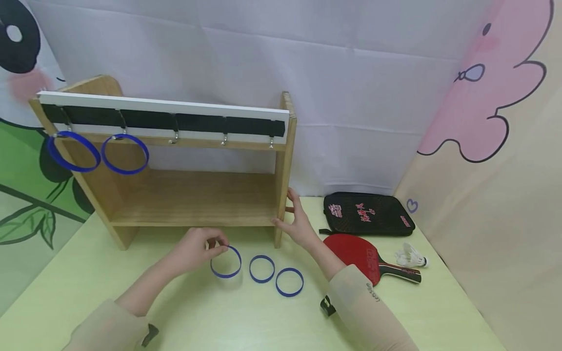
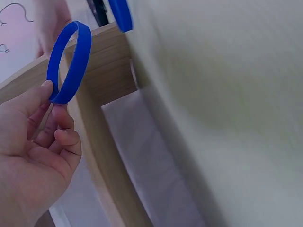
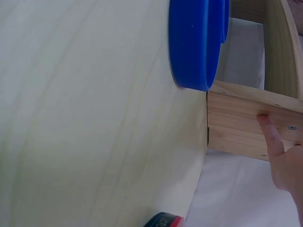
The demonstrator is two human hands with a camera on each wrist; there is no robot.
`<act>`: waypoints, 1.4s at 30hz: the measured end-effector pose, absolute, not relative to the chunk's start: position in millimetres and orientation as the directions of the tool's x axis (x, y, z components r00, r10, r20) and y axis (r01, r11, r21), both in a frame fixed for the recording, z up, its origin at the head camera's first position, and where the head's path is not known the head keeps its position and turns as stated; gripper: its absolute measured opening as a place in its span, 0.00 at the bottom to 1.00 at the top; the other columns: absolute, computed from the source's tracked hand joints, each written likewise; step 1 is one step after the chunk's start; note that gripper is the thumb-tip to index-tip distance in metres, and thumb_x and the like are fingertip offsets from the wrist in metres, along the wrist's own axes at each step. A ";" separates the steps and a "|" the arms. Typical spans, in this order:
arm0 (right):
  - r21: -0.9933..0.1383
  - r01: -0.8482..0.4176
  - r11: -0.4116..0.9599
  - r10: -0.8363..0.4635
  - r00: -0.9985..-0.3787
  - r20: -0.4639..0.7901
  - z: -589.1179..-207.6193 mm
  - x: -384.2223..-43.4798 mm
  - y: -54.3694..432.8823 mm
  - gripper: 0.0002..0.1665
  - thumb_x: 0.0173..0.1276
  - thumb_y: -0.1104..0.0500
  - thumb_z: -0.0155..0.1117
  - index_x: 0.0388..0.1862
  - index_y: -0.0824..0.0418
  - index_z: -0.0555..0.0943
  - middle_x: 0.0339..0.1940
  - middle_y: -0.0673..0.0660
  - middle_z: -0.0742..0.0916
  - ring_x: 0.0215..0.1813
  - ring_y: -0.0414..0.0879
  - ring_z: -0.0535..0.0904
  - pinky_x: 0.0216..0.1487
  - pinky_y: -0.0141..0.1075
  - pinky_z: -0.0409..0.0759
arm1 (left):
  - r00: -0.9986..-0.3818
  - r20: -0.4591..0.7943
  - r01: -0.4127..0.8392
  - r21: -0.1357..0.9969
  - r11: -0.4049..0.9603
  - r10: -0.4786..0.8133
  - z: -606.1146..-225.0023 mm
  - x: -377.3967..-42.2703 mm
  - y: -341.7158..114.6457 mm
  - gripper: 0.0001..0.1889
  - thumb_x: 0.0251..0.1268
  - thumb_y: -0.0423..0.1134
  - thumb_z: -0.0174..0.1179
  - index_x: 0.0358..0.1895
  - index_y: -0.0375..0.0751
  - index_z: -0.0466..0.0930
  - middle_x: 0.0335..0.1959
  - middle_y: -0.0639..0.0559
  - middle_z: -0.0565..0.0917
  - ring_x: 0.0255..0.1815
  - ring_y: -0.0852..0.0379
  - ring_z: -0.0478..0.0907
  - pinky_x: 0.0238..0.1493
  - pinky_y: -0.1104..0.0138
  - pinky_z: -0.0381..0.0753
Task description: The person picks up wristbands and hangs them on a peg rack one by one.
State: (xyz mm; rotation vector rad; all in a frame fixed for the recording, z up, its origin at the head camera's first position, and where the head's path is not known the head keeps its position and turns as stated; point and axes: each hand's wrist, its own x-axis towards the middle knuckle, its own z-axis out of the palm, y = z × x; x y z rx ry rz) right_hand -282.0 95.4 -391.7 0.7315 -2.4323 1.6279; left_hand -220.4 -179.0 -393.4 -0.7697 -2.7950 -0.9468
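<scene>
My left hand (image 1: 198, 249) pinches a blue wristband (image 2: 81, 66) between thumb and fingertips, close over the table in front of the wooden shelf (image 1: 210, 197). Two more blue wristbands, one in the middle (image 1: 261, 281) and one further right (image 1: 290, 294), lie on the table beside it. Along the shelf's top runs a white rail with a black strip and several metal hooks (image 1: 175, 136). From the two leftmost hooks hang a first blue wristband (image 1: 80, 169) and a second (image 1: 127, 172). Fingers of my right hand (image 1: 302, 225) touch the shelf's right side panel (image 3: 236, 120), its thumb at the front edge.
Right of the shelf lies a black zipped case (image 1: 369, 214). A red table tennis bat (image 1: 351, 251) is in front of it, partly behind my right forearm, with a white shuttlecock (image 1: 410, 256) near its handle. White cloth (image 1: 351, 107) hangs behind the shelf.
</scene>
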 end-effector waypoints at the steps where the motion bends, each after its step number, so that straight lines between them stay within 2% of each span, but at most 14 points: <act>1: -0.834 -0.459 0.307 -0.324 -0.874 0.362 -390.7 -281.4 95.7 0.51 0.61 0.68 0.65 0.75 0.61 0.45 0.73 0.68 0.58 0.60 0.65 0.71 0.54 0.57 0.76 | -0.873 0.241 0.483 0.549 0.683 0.424 -389.7 -218.8 -178.6 0.02 0.59 0.38 0.65 0.34 0.45 0.83 0.26 0.63 0.80 0.27 0.63 0.71 0.23 0.72 0.72; 5: -0.835 -0.460 0.303 -0.319 -0.874 0.366 -402.8 -292.3 97.0 0.53 0.61 0.66 0.66 0.76 0.56 0.44 0.74 0.66 0.58 0.61 0.64 0.70 0.55 0.58 0.75 | -0.879 0.278 0.475 0.558 0.680 0.387 -374.9 -213.5 -180.0 0.02 0.59 0.38 0.65 0.34 0.47 0.83 0.25 0.63 0.79 0.26 0.63 0.70 0.23 0.72 0.72; 10: -0.827 -0.461 0.321 -0.299 -0.878 0.374 -421.3 -307.7 99.3 0.54 0.61 0.62 0.68 0.76 0.49 0.44 0.74 0.60 0.58 0.61 0.60 0.72 0.54 0.53 0.77 | -0.882 0.339 0.468 0.563 0.682 0.326 -351.5 -206.2 -183.9 0.03 0.59 0.37 0.65 0.35 0.48 0.83 0.25 0.59 0.79 0.26 0.61 0.71 0.25 0.71 0.73; 16: -0.824 -0.466 0.324 -0.296 -0.877 0.379 -422.6 -309.3 99.6 0.54 0.60 0.63 0.67 0.76 0.48 0.44 0.74 0.60 0.59 0.60 0.59 0.72 0.52 0.51 0.78 | -0.853 0.463 0.492 0.552 0.673 0.243 -323.6 -197.4 -187.6 0.03 0.59 0.37 0.65 0.36 0.46 0.83 0.25 0.56 0.79 0.23 0.59 0.72 0.23 0.72 0.74; 19: -0.825 -0.468 0.316 -0.304 -0.874 0.380 -418.8 -306.7 98.8 0.54 0.61 0.64 0.67 0.76 0.49 0.44 0.74 0.61 0.58 0.60 0.61 0.72 0.53 0.55 0.77 | -0.819 0.546 0.507 0.544 0.668 0.178 -311.5 -193.2 -190.7 0.03 0.59 0.35 0.65 0.35 0.45 0.83 0.26 0.55 0.80 0.21 0.62 0.73 0.21 0.74 0.73; 21: -0.825 -0.475 0.305 -0.315 -0.868 0.383 -411.3 -300.7 98.0 0.53 0.61 0.65 0.66 0.76 0.53 0.44 0.74 0.64 0.58 0.60 0.63 0.71 0.53 0.58 0.76 | -0.796 0.591 0.511 0.545 0.664 0.128 -304.1 -190.7 -193.1 0.03 0.58 0.34 0.66 0.35 0.45 0.83 0.27 0.55 0.81 0.22 0.64 0.74 0.22 0.76 0.73; 23: -0.831 -0.474 0.291 -0.325 -0.866 0.380 -403.4 -294.4 97.3 0.52 0.61 0.66 0.66 0.75 0.56 0.45 0.73 0.66 0.58 0.60 0.65 0.71 0.53 0.59 0.75 | -0.775 0.627 0.512 0.550 0.660 0.078 -297.3 -188.5 -195.6 0.04 0.58 0.34 0.66 0.36 0.44 0.83 0.29 0.57 0.82 0.24 0.67 0.74 0.24 0.78 0.73; 27: -0.836 -0.467 0.289 -0.343 -0.866 0.365 -391.9 -285.0 96.8 0.51 0.61 0.67 0.65 0.75 0.58 0.44 0.74 0.67 0.57 0.61 0.66 0.70 0.53 0.58 0.76 | -0.736 0.677 0.514 0.576 0.636 -0.018 -286.2 -185.8 -201.1 0.06 0.58 0.34 0.66 0.38 0.41 0.83 0.31 0.67 0.81 0.28 0.72 0.75 0.30 0.83 0.73; 31: -0.839 -0.456 0.296 -0.348 -0.870 0.350 -389.0 -282.6 96.7 0.51 0.62 0.67 0.64 0.75 0.58 0.44 0.74 0.66 0.57 0.61 0.66 0.69 0.54 0.57 0.75 | -0.713 0.686 0.506 0.647 0.570 -0.145 -276.7 -185.8 -206.3 0.08 0.57 0.34 0.66 0.39 0.37 0.83 0.31 0.71 0.80 0.29 0.70 0.76 0.31 0.83 0.73; 36: -0.846 -0.446 0.291 -0.339 -0.875 0.345 -389.1 -282.3 96.7 0.51 0.62 0.67 0.64 0.75 0.58 0.44 0.74 0.66 0.57 0.61 0.67 0.69 0.55 0.59 0.74 | -0.686 0.665 0.509 0.729 0.458 -0.295 -266.5 -190.0 -210.9 0.10 0.56 0.32 0.66 0.41 0.34 0.83 0.33 0.64 0.83 0.31 0.65 0.78 0.31 0.81 0.75; 42: -0.845 -0.441 0.301 -0.341 -0.878 0.336 -390.1 -281.8 96.4 0.51 0.62 0.67 0.64 0.76 0.57 0.44 0.74 0.66 0.57 0.62 0.65 0.69 0.55 0.56 0.76 | -0.645 0.665 0.523 0.744 0.416 -0.378 -256.0 -196.5 -215.2 0.10 0.58 0.34 0.65 0.42 0.33 0.83 0.34 0.59 0.83 0.32 0.62 0.77 0.32 0.79 0.75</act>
